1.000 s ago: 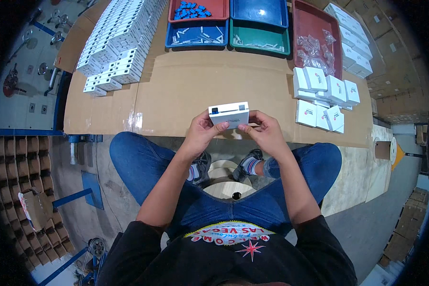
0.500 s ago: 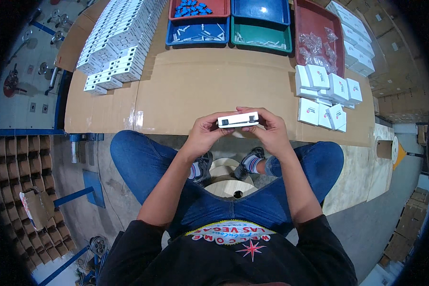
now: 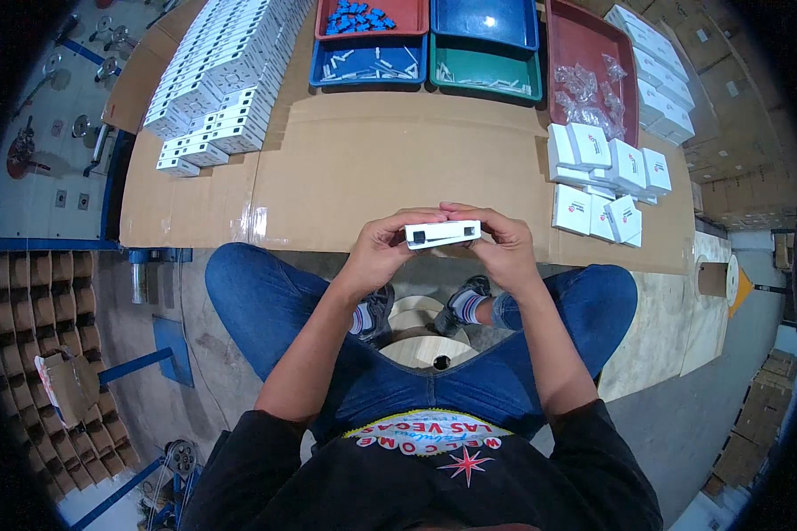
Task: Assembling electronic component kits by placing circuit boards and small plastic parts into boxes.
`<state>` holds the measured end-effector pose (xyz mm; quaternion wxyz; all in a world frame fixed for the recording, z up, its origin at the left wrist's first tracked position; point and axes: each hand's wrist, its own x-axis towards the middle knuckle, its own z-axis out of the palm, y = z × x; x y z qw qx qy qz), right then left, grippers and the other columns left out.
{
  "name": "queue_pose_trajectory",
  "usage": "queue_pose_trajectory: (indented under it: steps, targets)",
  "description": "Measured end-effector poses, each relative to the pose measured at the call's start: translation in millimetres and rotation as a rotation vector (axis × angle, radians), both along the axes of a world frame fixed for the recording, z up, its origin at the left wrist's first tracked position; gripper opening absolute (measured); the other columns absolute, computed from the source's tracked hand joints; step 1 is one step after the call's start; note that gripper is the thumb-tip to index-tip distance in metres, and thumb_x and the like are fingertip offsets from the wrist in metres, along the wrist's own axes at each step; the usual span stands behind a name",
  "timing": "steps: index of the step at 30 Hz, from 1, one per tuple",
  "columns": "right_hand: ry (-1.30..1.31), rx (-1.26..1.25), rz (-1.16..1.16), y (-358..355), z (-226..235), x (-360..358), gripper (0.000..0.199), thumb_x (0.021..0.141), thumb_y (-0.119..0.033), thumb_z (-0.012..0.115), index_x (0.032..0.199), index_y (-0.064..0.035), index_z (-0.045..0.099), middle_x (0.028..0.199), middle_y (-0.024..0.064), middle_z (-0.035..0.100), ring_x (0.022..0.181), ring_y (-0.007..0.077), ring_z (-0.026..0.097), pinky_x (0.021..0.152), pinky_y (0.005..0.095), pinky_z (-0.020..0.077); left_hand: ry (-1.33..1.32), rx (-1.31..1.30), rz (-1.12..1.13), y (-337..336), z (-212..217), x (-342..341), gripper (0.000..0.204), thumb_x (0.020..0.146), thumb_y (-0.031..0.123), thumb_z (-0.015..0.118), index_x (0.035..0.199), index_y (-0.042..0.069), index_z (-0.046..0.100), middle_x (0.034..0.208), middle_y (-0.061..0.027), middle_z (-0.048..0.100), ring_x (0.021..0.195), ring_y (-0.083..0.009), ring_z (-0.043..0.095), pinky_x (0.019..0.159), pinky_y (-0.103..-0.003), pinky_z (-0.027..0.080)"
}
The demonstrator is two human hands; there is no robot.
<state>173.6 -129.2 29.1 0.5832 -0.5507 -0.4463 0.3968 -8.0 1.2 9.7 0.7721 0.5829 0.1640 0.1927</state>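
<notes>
Just past the table's near edge level, between my knees and the cardboard, I hold a flat white plastic box (image 3: 443, 234) with two dark square openings on the edge facing me. My left hand (image 3: 383, 243) grips its left end, thumb below and fingers over the far side. On the right end my right hand (image 3: 505, 243) closes in the same way. The fingertips of both hands meet along the box's far edge. Its underside and far side are hidden by my fingers.
Tall stacks of similar white boxes (image 3: 212, 71) stand at the left. White flat cases (image 3: 584, 181) are piled at the right. Along the back sit a red tray (image 3: 332, 34) with blue pieces, blue (image 3: 372, 82) and green trays (image 3: 487, 91), and a red tray (image 3: 593, 40) with clear plastic bags.
The dark slit along the box's near edge has closed, so its halves look pressed together. My fingers have shifted slightly on it; both thumbs have moved from its near edge.
</notes>
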Motion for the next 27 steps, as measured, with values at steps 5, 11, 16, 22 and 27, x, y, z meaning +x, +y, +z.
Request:
queue_pose_trajectory:
  steps: [5,11,16,22,27]
  targets:
    - [0.005,-0.043,-0.027,2,3,1,0.034,0.088,0.013,0.059,0.119,0.0020,0.069,0.129,0.0190,0.068,0.120,0.0242,0.065,0.102,0.0350,0.0538,0.026,0.408,0.101,-1,5,2,0.041,0.087,-0.005,0.071,0.126,0.007,0.068,0.134,-0.0099,0.065,0.125,-0.0209,0.060,0.105,-0.034,0.051]
    - [0.009,-0.089,-0.038,2,-1,2,0.029,0.089,0.005,0.070,0.118,0.0013,0.068,0.124,0.0143,0.071,0.115,0.0207,0.067,0.100,0.0334,0.0542,-0.039,0.032,0.140,-7,14,0,0.035,0.090,0.001,0.073,0.124,0.002,0.066,0.124,-0.0105,0.068,0.114,-0.0167,0.064,0.094,-0.031,0.057]
    - [-0.034,-0.022,-0.064,4,-2,-5,0.029,0.089,0.001,0.074,0.118,0.0006,0.069,0.118,0.0123,0.072,0.111,0.0191,0.068,0.097,0.0321,0.0549,-0.043,0.059,0.186,-8,2,0,0.031,0.092,0.003,0.072,0.123,0.000,0.067,0.120,-0.0089,0.070,0.110,-0.0152,0.064,0.093,-0.030,0.056]
    - [-0.064,-0.128,-0.085,2,-12,-6,0.027,0.089,-0.001,0.075,0.116,0.0015,0.068,0.106,0.0062,0.073,0.099,0.0129,0.068,0.090,0.0279,0.0553,-0.028,0.012,0.199,-4,-9,1,0.027,0.095,0.008,0.071,0.120,0.000,0.066,0.113,-0.0062,0.070,0.107,-0.0128,0.063,0.093,-0.028,0.052]
    - [0.052,-0.314,-0.095,10,-18,-3,0.031,0.088,-0.002,0.077,0.117,0.0012,0.067,0.103,0.0047,0.072,0.096,0.0122,0.068,0.087,0.0272,0.0560,0.012,-0.047,0.241,-3,-14,9,0.027,0.098,0.011,0.069,0.122,0.000,0.063,0.109,-0.0048,0.068,0.103,-0.0114,0.063,0.093,-0.028,0.051]
